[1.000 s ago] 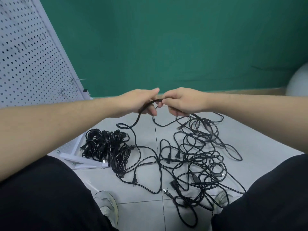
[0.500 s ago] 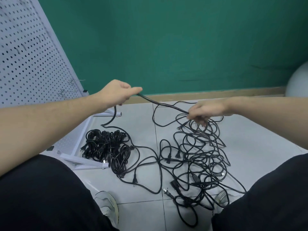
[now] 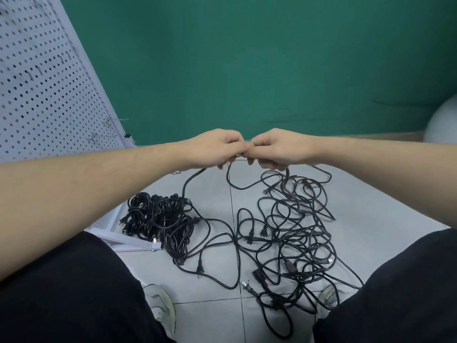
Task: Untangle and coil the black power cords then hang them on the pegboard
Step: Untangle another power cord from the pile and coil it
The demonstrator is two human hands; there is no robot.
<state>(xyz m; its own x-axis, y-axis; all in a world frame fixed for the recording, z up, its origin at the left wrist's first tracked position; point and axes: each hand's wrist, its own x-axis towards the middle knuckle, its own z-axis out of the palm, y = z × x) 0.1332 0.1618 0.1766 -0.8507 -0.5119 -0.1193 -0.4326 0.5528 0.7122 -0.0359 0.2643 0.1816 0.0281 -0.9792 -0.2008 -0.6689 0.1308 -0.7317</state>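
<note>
Cord (image 3: 190, 180) pinch hidden btwn hands (image 3: 215, 149)

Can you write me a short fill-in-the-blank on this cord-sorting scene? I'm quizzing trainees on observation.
1. The left hand and right hand meet, both pinching one black ____.
2. The loose tangle lies on the tiled ____.
3. The bundled cords lie beside the foot of the white ____, on the person's left.
4. The wall behind the hands is ____.

Missing words: cord; floor; pegboard; green
</note>
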